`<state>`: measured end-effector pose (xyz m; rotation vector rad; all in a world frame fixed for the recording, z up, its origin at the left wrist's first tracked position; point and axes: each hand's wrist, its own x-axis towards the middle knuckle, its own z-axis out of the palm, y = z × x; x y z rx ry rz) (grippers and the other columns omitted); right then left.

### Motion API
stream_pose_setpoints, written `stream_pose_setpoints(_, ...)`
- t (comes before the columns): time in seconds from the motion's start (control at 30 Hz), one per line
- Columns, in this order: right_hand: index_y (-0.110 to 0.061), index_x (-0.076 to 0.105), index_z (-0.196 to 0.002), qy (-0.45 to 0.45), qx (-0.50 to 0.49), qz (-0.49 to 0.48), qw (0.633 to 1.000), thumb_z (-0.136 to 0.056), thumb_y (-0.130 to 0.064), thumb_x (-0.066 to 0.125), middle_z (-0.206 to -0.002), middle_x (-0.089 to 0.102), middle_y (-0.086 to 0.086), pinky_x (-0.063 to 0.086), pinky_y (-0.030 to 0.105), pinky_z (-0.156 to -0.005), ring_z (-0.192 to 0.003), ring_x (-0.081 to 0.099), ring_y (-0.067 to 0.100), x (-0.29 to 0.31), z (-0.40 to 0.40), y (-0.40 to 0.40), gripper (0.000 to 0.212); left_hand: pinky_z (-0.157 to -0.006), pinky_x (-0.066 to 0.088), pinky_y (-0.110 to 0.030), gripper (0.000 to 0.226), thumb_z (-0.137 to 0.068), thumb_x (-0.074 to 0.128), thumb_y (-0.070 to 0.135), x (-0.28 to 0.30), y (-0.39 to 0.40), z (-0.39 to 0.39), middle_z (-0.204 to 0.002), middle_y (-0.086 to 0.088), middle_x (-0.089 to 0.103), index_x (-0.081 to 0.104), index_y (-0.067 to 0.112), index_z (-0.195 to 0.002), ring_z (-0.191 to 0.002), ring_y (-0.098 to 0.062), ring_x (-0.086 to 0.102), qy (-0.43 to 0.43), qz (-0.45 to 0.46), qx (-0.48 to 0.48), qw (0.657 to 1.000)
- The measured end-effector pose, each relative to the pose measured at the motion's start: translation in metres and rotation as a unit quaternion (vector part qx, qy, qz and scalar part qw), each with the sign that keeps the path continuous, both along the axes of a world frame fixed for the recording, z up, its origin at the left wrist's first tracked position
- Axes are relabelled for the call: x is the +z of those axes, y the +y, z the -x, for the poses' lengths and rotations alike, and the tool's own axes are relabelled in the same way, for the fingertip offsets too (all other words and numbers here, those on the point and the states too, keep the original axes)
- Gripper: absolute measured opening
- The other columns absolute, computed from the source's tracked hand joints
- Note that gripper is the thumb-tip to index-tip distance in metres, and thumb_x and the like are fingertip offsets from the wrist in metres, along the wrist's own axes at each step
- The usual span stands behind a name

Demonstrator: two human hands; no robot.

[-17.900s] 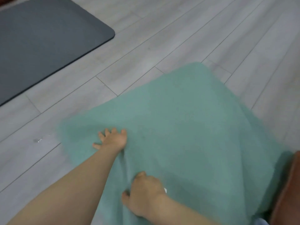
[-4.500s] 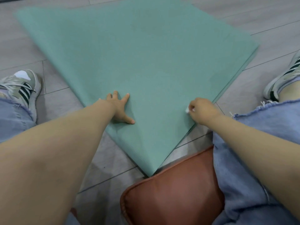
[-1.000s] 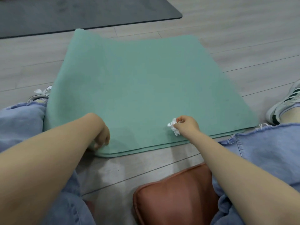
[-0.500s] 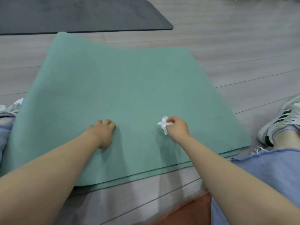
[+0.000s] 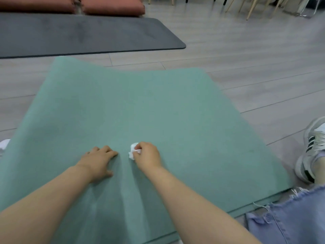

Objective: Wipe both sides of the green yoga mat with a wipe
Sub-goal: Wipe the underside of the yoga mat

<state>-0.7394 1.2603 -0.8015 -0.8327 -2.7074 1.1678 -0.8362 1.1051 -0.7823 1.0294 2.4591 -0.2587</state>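
The green yoga mat (image 5: 149, 106) lies folded on the grey wood floor in front of me, its two layers showing along the near right edge. My left hand (image 5: 99, 160) presses flat on the mat near its middle, fingers pointing forward. Just to its right, my right hand (image 5: 146, 155) grips a crumpled white wipe (image 5: 132, 150) against the mat's surface. Both forearms reach in from the bottom of the view.
A dark grey mat (image 5: 79, 34) lies on the floor beyond the green one, with two reddish cushions (image 5: 109, 5) behind it. Chair legs (image 5: 249, 6) stand at the far right. My right sneaker (image 5: 311, 148) and jeans leg (image 5: 288, 221) are beside the mat.
Both hands have slid forward over the mat and come closer together. The view has tilted up, so the far cushions and chair legs now show.
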Motion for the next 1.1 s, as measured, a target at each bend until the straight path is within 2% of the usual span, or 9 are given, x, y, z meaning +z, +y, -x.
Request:
stream_pose_setpoints(0.13,-0.008,0.065,-0.098,-0.011,0.165,-0.074,0.983,-0.089,-0.018,0.057,-0.101,0.054,0.016,0.045,0.035,-0.078,-0.087,0.057,0.034,-0.004,0.006,-0.022,0.015,-0.117,0.019,-0.033,0.076,-0.084,0.066,0.049,-0.009,-0.007,0.004,-0.152,0.01,0.028,0.029,0.04,-0.15,-0.143,-0.016,0.024,-0.01,-0.034,0.003,0.999)
stream_pose_setpoints(0.23,-0.009,0.059,-0.101,-0.015,0.175,-0.097,0.98,-0.089,-0.017,0.056,-0.103,0.058,0.018,0.047,0.039,-0.078,-0.092,0.059,0.036,-0.007,-0.002,0.011,0.015,-0.121,0.017,-0.036,0.08,-0.086,0.065,0.046,-0.016,-0.012,0.005,-0.162,0.002,0.013,0.022,0.039,-0.154,-0.149,-0.019,0.016,-0.032,-0.033,0.007,0.999)
stream_pose_setpoints(0.4,-0.004,0.066,-0.094,-0.044,-0.019,-0.1,0.994,-0.09,-0.02,0.061,-0.105,0.067,0.019,0.043,0.03,-0.08,-0.099,0.062,0.031,-0.005,-0.053,0.129,0.018,-0.123,0.011,-0.043,0.08,-0.091,0.058,0.046,-0.021,-0.011,0.002,-0.166,0.005,-0.001,0.012,0.041,-0.156,-0.152,-0.021,0.005,-0.037,-0.021,0.025,0.999)
stream_pose_setpoints(0.57,0.001,0.063,-0.105,-0.136,-0.3,-0.104,0.939,-0.092,-0.026,0.059,-0.114,0.064,0.024,0.047,0.036,-0.083,-0.107,0.06,0.036,-0.005,-0.092,0.197,0.029,-0.122,0.008,-0.044,0.077,-0.093,0.054,0.043,-0.019,-0.005,-0.004,-0.166,0.007,-0.003,0.009,0.041,-0.156,-0.153,-0.019,0.003,-0.036,-0.016,0.032,0.999)
stream_pose_setpoints(0.67,-0.004,0.07,-0.099,-0.068,-0.185,-0.043,0.979,-0.089,-0.024,0.063,-0.108,0.069,0.017,0.048,0.031,-0.08,-0.105,0.064,0.028,-0.01,-0.04,0.119,0.023,-0.122,0.009,-0.044,0.077,-0.094,0.054,0.038,-0.02,-0.004,-0.004,-0.166,0.006,-0.003,0.008,0.04,-0.156,-0.153,-0.019,0.003,-0.041,-0.026,0.041,0.998)
stream_pose_setpoints(0.77,-0.005,0.069,-0.087,-0.007,0.069,0.009,0.998,-0.085,-0.018,0.057,-0.093,0.069,0.019,0.045,0.03,-0.073,-0.089,0.065,0.025,-0.011,-0.002,-0.005,0.018,-0.122,0.012,-0.042,0.077,-0.093,0.054,0.033,-0.025,-0.005,-0.008,-0.166,0.004,-0.001,0.011,0.036,-0.157,-0.153,-0.02,0.005,-0.04,-0.036,0.046,0.998)
stream_pose_setpoints(0.9,-0.002,0.061,-0.114,0.008,0.203,-0.034,0.979,-0.092,-0.01,0.053,-0.117,0.058,0.022,0.039,0.034,-0.094,-0.108,0.056,0.033,-0.012,-0.003,-0.028,0.025,-0.122,0.012,-0.038,0.076,-0.094,0.053,0.031,-0.03,-0.007,-0.007,-0.166,0.001,0.0,0.011,0.035,-0.157,-0.152,-0.022,0.006,-0.042,-0.053,0.037,0.997)
stream_pose_setpoints(0.97,0.002,0.062,-0.118,-0.006,0.152,-0.014,0.988,-0.093,-0.009,0.056,-0.126,0.058,0.022,0.032,0.027,-0.103,-0.118,0.054,0.029,-0.008,-0.019,0.032,0.028,-0.122,0.011,-0.035,0.076,-0.097,0.052,0.035,-0.028,-0.007,-0.006,-0.166,0.001,-0.002,0.005,0.035,-0.157,-0.153,-0.022,0.005,-0.042,-0.04,0.025,0.998)
stream_pose_setpoints(1.1,0.002,0.063,-0.117,-0.078,-0.189,-0.077,0.976,-0.095,-0.018,0.055,-0.124,0.061,0.021,0.039,0.031,-0.099,-0.118,0.056,0.03,-0.005,-0.095,0.18,0.031,-0.122,0.009,-0.032,0.08,-0.097,0.053,0.044,-0.024,-0.003,-0.006,-0.166,0.001,-0.004,0.002,0.034,-0.157,-0.153,-0.023,0.004,-0.042,-0.032,0.011,0.999)
